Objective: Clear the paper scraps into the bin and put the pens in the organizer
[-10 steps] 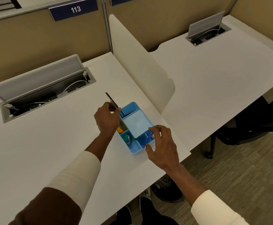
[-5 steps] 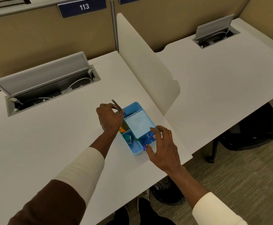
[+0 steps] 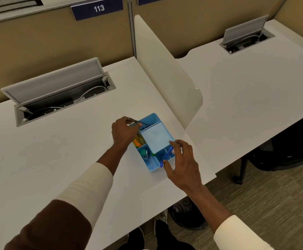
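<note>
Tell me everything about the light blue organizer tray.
Light blue plastic organizer tray, flat on the white desk beside the divider. Walls split it into one large bare compartment and smaller ones, one holding orange bits. The left hand holds a dark pen in its far slot; the right hand pinches a blue pen over its near corner.

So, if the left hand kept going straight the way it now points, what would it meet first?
Most likely the blue organizer: the left hand aims its dark pen into the far slot, though depth is hard to judge.
</note>
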Demonstrator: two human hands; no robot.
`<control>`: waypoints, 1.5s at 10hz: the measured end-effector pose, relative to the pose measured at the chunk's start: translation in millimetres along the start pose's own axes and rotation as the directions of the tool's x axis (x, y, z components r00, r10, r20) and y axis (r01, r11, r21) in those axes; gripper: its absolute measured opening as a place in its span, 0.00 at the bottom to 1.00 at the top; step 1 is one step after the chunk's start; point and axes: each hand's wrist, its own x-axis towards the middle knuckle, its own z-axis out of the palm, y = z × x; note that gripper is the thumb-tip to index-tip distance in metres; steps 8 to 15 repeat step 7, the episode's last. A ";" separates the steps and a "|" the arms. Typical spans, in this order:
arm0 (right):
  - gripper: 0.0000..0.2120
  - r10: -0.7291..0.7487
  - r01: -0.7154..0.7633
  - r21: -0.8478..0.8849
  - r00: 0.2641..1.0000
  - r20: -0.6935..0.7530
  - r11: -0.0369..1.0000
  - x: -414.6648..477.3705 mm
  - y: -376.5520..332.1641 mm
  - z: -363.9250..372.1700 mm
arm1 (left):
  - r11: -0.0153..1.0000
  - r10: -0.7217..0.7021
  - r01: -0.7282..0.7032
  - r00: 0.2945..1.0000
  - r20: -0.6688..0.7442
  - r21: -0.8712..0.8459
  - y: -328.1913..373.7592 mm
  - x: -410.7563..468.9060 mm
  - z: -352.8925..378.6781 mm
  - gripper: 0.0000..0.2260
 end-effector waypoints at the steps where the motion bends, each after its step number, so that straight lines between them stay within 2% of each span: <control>1: 0.35 -0.009 0.009 0.013 1.000 0.005 1.000 0.1 1.1 -2.8 | 1.000 0.023 -0.023 0.999 -0.031 0.007 -8.4 -6.2 -8.9 0.24; 3: 0.37 -0.040 0.037 0.063 0.998 0.057 0.997 -0.5 11.2 -9.9 | 1.000 -0.022 0.022 0.987 -0.156 -0.002 -35.2 -36.8 -30.9 0.23; 4: 0.40 -0.080 0.075 0.057 0.993 0.085 0.996 -2.6 15.2 -13.9 | 0.998 -0.065 0.061 0.978 -0.201 -0.024 -53.0 -58.5 -42.1 0.19; 6: 0.41 -0.123 0.121 0.034 0.988 0.089 0.992 -6.9 21.9 -13.6 | 0.985 -0.170 0.165 0.971 -0.165 -0.042 -85.5 -108.9 -54.8 0.11; 7: 0.39 -0.073 0.073 0.003 0.995 0.068 0.997 -10.0 18.4 -15.1 | 0.986 -0.167 0.167 0.981 -0.095 -0.005 -99.2 -136.3 -53.6 0.09; 15: 0.39 -0.073 0.073 0.003 0.995 0.068 0.997 -10.0 18.4 -15.1 | 0.986 -0.167 0.167 0.981 -0.095 -0.005 -99.2 -136.3 -53.6 0.09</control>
